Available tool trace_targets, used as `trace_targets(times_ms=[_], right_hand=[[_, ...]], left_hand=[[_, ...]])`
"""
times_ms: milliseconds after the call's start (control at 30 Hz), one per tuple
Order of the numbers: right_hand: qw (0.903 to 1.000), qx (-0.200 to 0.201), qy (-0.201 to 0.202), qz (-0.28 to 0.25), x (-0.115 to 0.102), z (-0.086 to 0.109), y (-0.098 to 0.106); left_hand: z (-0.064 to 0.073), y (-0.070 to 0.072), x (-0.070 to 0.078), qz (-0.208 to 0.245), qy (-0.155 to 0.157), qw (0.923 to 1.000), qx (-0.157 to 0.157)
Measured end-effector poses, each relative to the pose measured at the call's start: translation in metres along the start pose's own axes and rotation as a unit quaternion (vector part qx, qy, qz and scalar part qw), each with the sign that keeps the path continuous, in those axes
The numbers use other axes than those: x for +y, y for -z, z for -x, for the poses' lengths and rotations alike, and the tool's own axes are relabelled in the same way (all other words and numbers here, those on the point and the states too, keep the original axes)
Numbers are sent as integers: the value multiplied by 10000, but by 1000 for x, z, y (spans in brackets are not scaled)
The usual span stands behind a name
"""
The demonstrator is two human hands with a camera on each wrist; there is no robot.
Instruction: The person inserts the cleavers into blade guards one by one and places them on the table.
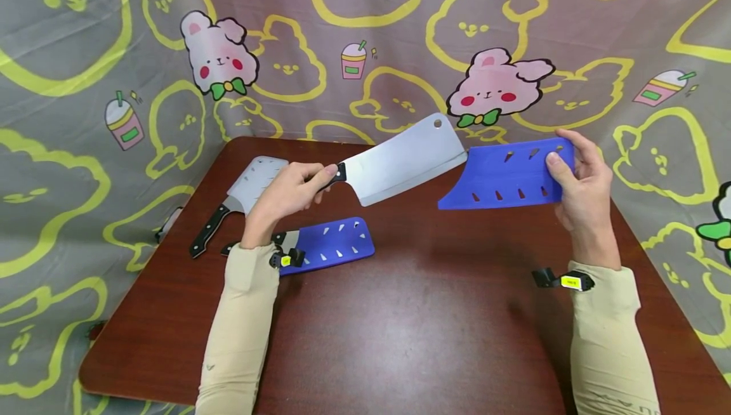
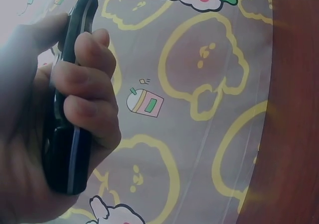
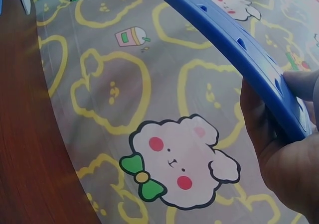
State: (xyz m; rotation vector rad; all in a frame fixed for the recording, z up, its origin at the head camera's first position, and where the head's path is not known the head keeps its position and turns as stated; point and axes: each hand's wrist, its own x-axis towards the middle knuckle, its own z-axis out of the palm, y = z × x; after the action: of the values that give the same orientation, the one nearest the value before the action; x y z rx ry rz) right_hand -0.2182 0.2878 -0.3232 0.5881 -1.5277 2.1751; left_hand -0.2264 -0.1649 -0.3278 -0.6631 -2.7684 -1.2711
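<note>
My left hand [image 1: 294, 190] grips the black handle [image 2: 65, 134] of a bare cleaver [image 1: 405, 164], its fingers curled round it in the left wrist view. The broad steel blade points right, raised above the table. My right hand [image 1: 588, 186] pinches a blue slotted blade cover [image 1: 508, 174] at its right end, thumb in front and fingers behind. In the right wrist view the cover [image 3: 239, 50] is seen nearly edge-on. The blade's front corner meets the cover's left edge in the head view; I cannot tell whether they touch.
On the brown table [image 1: 411, 332], a cleaver in a pale slotted cover [image 1: 257, 177] lies at the far left. Nearer, another cleaver wears a blue cover [image 1: 337, 243], its handle partly hidden by my left arm. Patterned cloth [image 1: 388, 98] hangs behind and beside the table.
</note>
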Motion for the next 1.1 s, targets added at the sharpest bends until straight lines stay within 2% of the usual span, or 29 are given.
trace_targets(times_ms=[233,400,667,833,967,1100], right_hand=[[9995,32,-47,-306,-1,0,-2],[10000,63,25,-37,-2,0,-3],[9967,276,127,-758,-3,1,-1],[9974,154,141,-687,-4,2,0],[9975,181,220,-647,-6,1,-1],[9962,497,447,-565,-10,-1,-1]], left_hand=[[3,2,8,-52,-41,9999,130],[7,3,13,-158,-156,9995,211],[10,3,23,-427,-515,9970,385],[9,2,27,-529,-571,9960,427],[11,2,27,-455,-465,9975,273],[13,3,29,-63,-345,9993,-88]])
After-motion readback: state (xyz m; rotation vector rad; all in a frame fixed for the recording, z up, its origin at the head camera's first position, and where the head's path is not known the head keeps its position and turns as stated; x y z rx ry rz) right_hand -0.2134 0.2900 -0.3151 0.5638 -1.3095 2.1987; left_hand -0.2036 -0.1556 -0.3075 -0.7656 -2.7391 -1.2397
